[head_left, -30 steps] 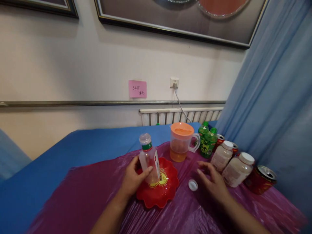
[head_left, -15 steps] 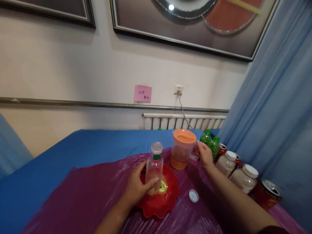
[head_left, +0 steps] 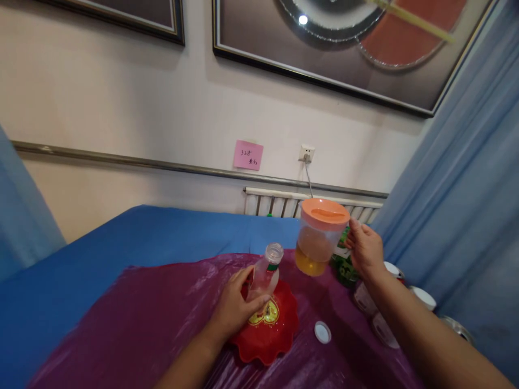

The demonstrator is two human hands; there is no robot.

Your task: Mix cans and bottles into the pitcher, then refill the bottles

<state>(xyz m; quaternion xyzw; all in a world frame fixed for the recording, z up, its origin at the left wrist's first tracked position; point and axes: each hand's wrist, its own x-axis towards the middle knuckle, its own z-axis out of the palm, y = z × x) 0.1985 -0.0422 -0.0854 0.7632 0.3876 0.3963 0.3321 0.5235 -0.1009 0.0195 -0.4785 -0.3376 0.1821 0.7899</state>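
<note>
My left hand [head_left: 237, 305] is wrapped round a clear, uncapped bottle [head_left: 265, 273] with a green label band at its neck. The bottle leans a little to the right over a red scalloped plate [head_left: 284, 337] with a yellow design. By its handle, my right hand [head_left: 367, 248] grips a clear pitcher [head_left: 318, 240] with an orange lid. Yellow liquid lies in the pitcher's lower part, its surface sloping. The pitcher hangs above the purple plastic sheet, right of the bottle and apart from it. A white cap [head_left: 323, 332] lies on the sheet, right of the plate.
Green bottles [head_left: 345, 270], white-lidded jars [head_left: 422, 297] and a can [head_left: 457, 328] stand along the right side, partly hidden by my right arm. Purple plastic [head_left: 162, 319] covers part of the blue table cover [head_left: 178, 232]. A blue curtain [head_left: 466, 178] hangs at the right.
My right hand has lifted the pitcher off the sheet, and it now tilts slightly towards the bottle. The bottle in my left hand has gone from upright to leaning right. The view has shifted somewhat.
</note>
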